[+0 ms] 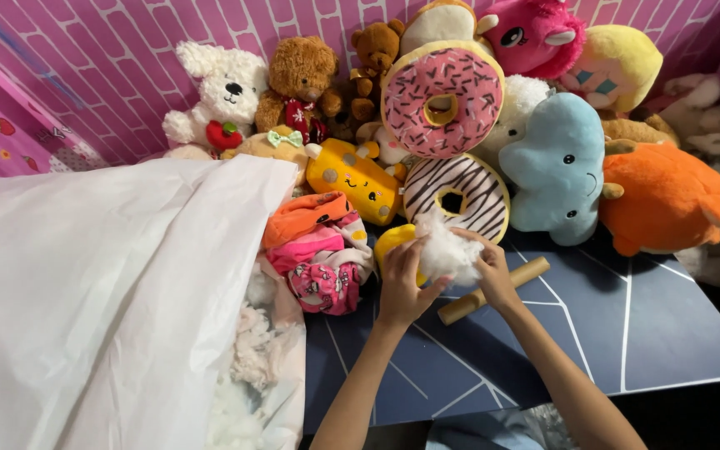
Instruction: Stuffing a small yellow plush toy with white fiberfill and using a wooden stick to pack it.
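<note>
Both hands meet over the dark blue table (627, 333). My left hand (400, 283) and my right hand (493, 271) together grip a clump of white stuffing (445, 248). Behind the clump a yellow plush skin (392, 243) shows, partly hidden by my left hand. A wooden stick (510, 283) lies on the table under my right wrist.
A big white bag (85, 308) with loose stuffing (252, 350) fills the left. Folded pink and orange fabric (318, 250) lies beside it. Plush toys pile against the pink wall: pink donut (442, 98), striped donut (457, 197), blue plush (556, 167), orange plush (668, 200), teddy bears (302, 79).
</note>
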